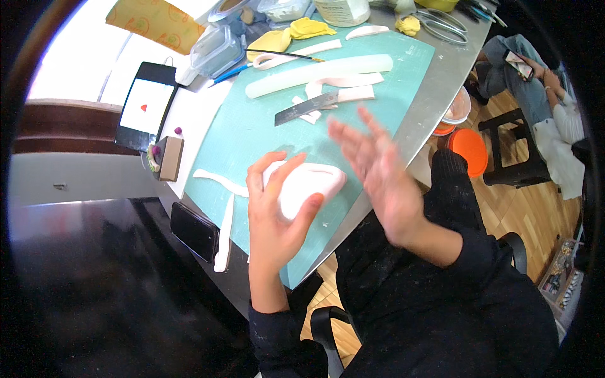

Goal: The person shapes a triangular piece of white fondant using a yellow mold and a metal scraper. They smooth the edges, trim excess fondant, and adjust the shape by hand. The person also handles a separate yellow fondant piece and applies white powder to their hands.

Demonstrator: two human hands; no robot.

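My left hand (279, 208) grips a rounded block covered in pale pink, dough-like material (302, 189) above a green cutting mat (227, 141). To its right my right hand (378, 165) is raised, blurred, with fingers apart and nothing in it. Beyond the hands, a flat metal blade (302, 108) lies across pale strips (357, 93). A whitish rolling pin (321, 75) rests behind them. Thin white strips (226, 231) lie at the mat's left edge, one hanging past it. Yellow sheets of similar material (309, 29) are at the back.
A black phone (194, 231) lies left of the mat, a tablet (146, 106) farther back. Plastic tubs (217, 49), a thin brush (283, 55), a jar (342, 12) and scissors (442, 26) line the back. A seated person (534, 75) is at right, near a black stool (513, 151).
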